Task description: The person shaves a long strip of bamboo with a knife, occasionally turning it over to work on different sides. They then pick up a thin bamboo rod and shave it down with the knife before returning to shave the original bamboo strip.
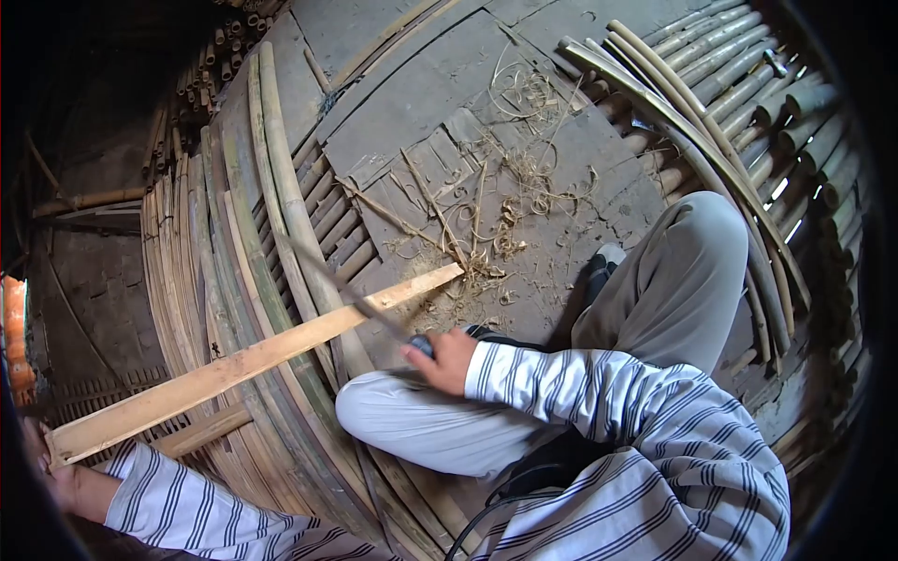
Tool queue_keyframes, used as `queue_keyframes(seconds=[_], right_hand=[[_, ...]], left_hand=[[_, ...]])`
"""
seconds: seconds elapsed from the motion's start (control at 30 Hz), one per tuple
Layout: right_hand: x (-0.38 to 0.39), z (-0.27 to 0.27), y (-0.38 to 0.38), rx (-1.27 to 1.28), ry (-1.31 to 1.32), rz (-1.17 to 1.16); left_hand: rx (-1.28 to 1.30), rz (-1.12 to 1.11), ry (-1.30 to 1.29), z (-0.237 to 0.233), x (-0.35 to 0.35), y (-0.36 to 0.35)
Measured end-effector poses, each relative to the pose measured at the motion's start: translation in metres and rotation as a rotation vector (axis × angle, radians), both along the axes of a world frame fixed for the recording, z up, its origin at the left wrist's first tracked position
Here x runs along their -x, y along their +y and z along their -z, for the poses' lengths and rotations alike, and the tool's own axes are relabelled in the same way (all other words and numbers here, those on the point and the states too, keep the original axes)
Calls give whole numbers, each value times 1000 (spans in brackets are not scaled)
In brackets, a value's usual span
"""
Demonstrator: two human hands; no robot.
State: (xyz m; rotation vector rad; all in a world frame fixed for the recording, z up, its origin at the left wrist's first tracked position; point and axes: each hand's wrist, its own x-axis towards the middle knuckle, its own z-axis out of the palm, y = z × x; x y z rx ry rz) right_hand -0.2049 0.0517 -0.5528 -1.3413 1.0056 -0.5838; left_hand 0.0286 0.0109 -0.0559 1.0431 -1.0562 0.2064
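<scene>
A long, flat strip of split bamboo [234, 363] runs diagonally from the lower left to the middle of the floor. At its near end, by the dark edge of the view, my left hand [64, 479] is closed around it. My right hand [449, 361] grips the dark handle of a long-bladed knife [360, 301], above my bent knee. The blade, slightly blurred, points up and left and crosses over the strip in this view. Beyond the strip's far end, curled shavings [524, 187] and thin slivers are scattered on the floor.
Long bamboo poles [281, 187] lie in a curved bundle on the left, passing under the strip. More bamboo lengths [711, 65] are stacked at the upper right, with split pieces [673, 122] leaning beside my raised knee. Cut bamboo ends [220, 56] are piled at the upper left.
</scene>
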Motion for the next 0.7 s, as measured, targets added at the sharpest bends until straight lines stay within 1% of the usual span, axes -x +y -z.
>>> queue_keyframes(seconds=[0.07, 0.13, 0.17, 0.23, 0.27, 0.33, 0.37, 0.4, 0.47, 0.57, 0.6, 0.67, 0.7], right_hand=[[-9, 60, -3, -93, 158, -16], [-4, 87, -13, -240, 220, 49], [-4, 95, -13, -237, 228, 58], [-4, 104, -11, -234, 250, 68], [-4, 101, -8, -186, 224, 64], [-3, 78, 0, -96, 176, 51], [2, 55, -1, -100, 184, -31], [1, 46, 2, -24, 140, -24], [-4, 41, 4, -21, 116, -23], [-14, 70, 9, -78, 157, 54], [-19, 93, 8, -132, 243, 52], [-22, 142, 2, -114, 340, 119], [-14, 148, -7, -186, 390, 93]], left_hand=[[7, -47, -49, -1, -8, 12], [-148, 230, -10, -18, -49, 25], [-273, 563, -44, -31, -83, 33], [-245, 538, -45, -27, -75, 34], [-214, 511, -34, -25, -75, 34], [-173, 444, -9, -18, -80, 32], [-165, 419, 1, -15, -83, 29], [-165, 393, 14, -12, -86, 24], [-160, 336, 37, -5, -94, 11], [-186, 271, 70, -12, -122, -2], [-191, 255, 75, -17, -135, -7], [-203, 240, 85, -33, -170, -12], [-211, 240, 90, -44, -193, -12]])
